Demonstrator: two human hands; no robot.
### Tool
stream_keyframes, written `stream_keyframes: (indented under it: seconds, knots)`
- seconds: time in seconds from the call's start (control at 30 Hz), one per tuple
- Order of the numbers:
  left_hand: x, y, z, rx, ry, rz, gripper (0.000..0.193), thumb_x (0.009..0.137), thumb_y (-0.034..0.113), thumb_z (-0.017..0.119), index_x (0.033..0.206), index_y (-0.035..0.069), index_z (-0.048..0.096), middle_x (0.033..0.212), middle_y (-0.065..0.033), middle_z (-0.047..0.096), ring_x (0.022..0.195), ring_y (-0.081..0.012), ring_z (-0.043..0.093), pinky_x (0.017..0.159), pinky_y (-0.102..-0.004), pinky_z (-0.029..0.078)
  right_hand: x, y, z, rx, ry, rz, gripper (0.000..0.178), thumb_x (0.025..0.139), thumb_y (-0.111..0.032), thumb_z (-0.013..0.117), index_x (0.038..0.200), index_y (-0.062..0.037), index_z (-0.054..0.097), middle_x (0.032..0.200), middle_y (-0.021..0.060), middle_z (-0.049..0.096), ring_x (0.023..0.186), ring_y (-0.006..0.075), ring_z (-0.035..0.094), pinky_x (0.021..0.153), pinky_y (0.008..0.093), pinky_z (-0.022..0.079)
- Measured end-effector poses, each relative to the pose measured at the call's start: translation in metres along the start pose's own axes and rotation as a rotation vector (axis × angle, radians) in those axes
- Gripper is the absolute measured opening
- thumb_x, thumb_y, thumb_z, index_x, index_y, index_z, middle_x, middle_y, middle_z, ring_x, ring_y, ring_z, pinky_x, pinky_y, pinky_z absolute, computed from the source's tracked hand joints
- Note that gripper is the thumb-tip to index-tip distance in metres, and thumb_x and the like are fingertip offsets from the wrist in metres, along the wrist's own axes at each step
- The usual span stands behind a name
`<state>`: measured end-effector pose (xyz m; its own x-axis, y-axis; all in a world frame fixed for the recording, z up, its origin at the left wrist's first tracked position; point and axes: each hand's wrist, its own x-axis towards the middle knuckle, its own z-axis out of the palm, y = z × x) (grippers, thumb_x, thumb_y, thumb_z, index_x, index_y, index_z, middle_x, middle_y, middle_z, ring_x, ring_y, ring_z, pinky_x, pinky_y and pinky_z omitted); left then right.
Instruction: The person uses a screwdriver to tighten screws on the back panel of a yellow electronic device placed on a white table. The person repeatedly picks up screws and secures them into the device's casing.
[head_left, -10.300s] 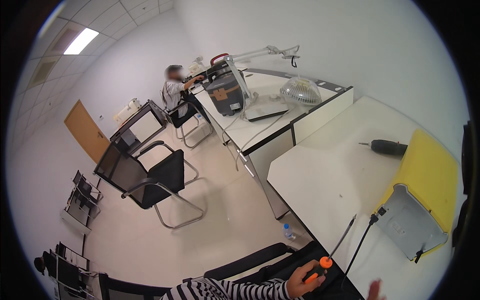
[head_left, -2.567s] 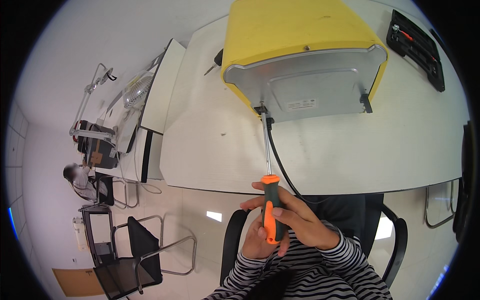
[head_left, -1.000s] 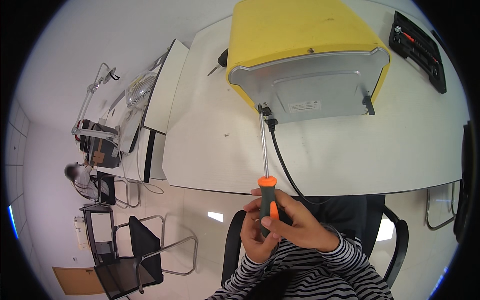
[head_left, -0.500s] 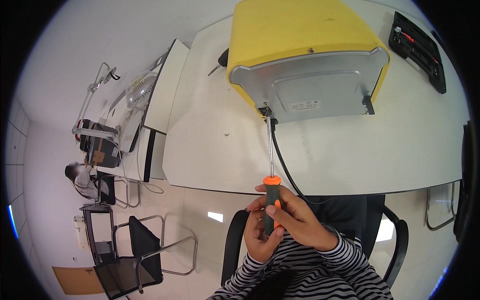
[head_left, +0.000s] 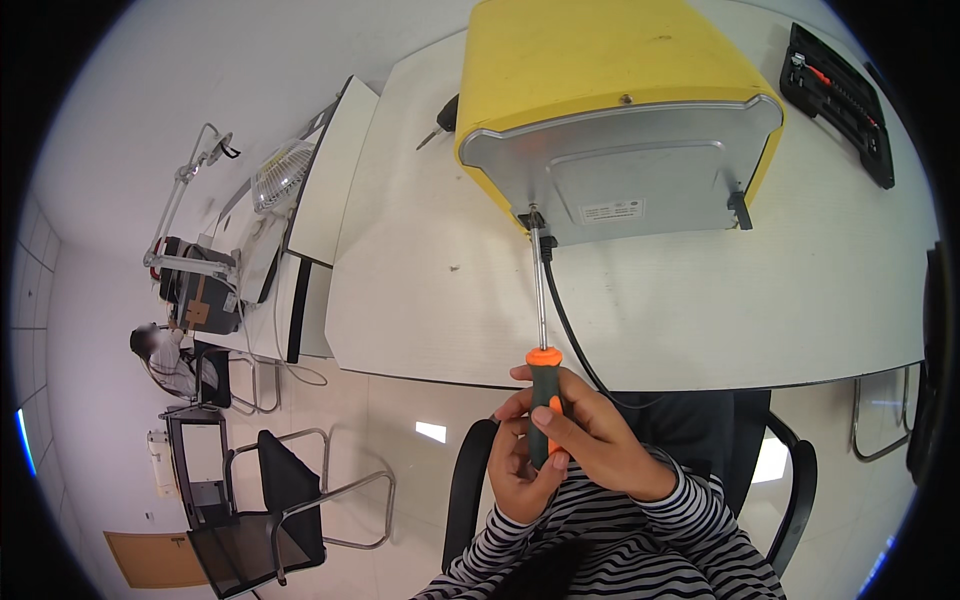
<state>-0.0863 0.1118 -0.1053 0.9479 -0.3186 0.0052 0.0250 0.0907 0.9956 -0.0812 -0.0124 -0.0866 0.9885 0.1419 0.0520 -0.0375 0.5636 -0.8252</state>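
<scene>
Both my hands are closed around the dark green and orange handle of a long screwdriver point(head_left: 545, 400). My right hand point(head_left: 598, 440) grips it from the right, thumb lying along the handle. From the left, my left hand point(head_left: 516, 478) wraps the handle's lower end. The steel shaft points away from me, its tip at the lower left corner of the silver panel point(head_left: 640, 165) of a yellow-cased machine point(head_left: 600, 50). A black bracket there partly hides the tip, so I cannot tell what it touches. A black cable point(head_left: 570, 330) plugs in beside it.
A power drill point(head_left: 447, 118) lies left of the machine on the white table point(head_left: 430, 290). An open black tool case point(head_left: 840, 105) rests at the far right. Chairs point(head_left: 265, 500) stand at the left, where another person point(head_left: 175, 360) sits near a side desk.
The screwdriver's tip has shifted slightly up and left on the panel's corner. Both hands keep their hold, nearly unmoved.
</scene>
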Motion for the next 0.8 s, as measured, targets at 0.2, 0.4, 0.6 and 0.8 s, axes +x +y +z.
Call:
stream_keyframes:
  seconds: [0.2, 0.4, 0.6, 0.8]
  knots:
    - [-0.0004, 0.0037, 0.0005, 0.024, 0.002, -0.034, 0.045, 0.076, 0.019, 0.058, 0.107, -0.006, 0.037, 0.068, -0.0034, 0.050, 0.055, -0.0059, 0.047, 0.051, -0.0169, 0.039, -0.0012, -0.0040, 0.0019, 0.036, 0.023, 0.030, 0.034, 0.087, -0.012, 0.040, 0.117, 0.0028, 0.035, 0.094, 0.0126, 0.055, 0.087, 0.0166, 0.053, 0.076, 0.0270, 0.041]
    - [-0.0002, 0.0042, 0.0016, 0.013, 0.014, -0.033, 0.046, 0.076, 0.020, 0.059, 0.107, -0.006, 0.037, 0.068, -0.0036, 0.050, 0.055, -0.0057, 0.047, 0.051, -0.0166, 0.039, -0.0001, 0.0001, -0.0004, -0.020, -0.013, -0.007, 0.039, 0.088, -0.018, 0.039, 0.120, 0.0030, 0.030, 0.097, 0.0146, 0.054, 0.083, 0.0149, 0.056, 0.070, 0.0232, 0.046]
    - [0.0000, 0.0046, 0.0012, 0.033, 0.010, -0.015, 0.046, 0.076, 0.020, 0.059, 0.107, -0.005, 0.036, 0.068, -0.0033, 0.050, 0.054, -0.0053, 0.047, 0.050, -0.0165, 0.039, -0.0001, 0.0009, -0.0004, -0.035, -0.009, -0.008, 0.039, 0.088, -0.018, 0.039, 0.120, 0.0033, 0.030, 0.097, 0.0145, 0.054, 0.083, 0.0151, 0.056, 0.070, 0.0234, 0.046]
    - [-0.0001, 0.0020, -0.0002, 0.018, -0.001, -0.013, 0.047, 0.076, 0.020, 0.059, 0.108, -0.005, 0.035, 0.068, -0.0031, 0.050, 0.054, -0.0051, 0.047, 0.050, -0.0163, 0.039, -0.0002, 0.0009, 0.0000, -0.040, -0.009, -0.019, 0.039, 0.088, -0.018, 0.039, 0.120, 0.0033, 0.031, 0.097, 0.0143, 0.054, 0.084, 0.0149, 0.055, 0.071, 0.0236, 0.046]
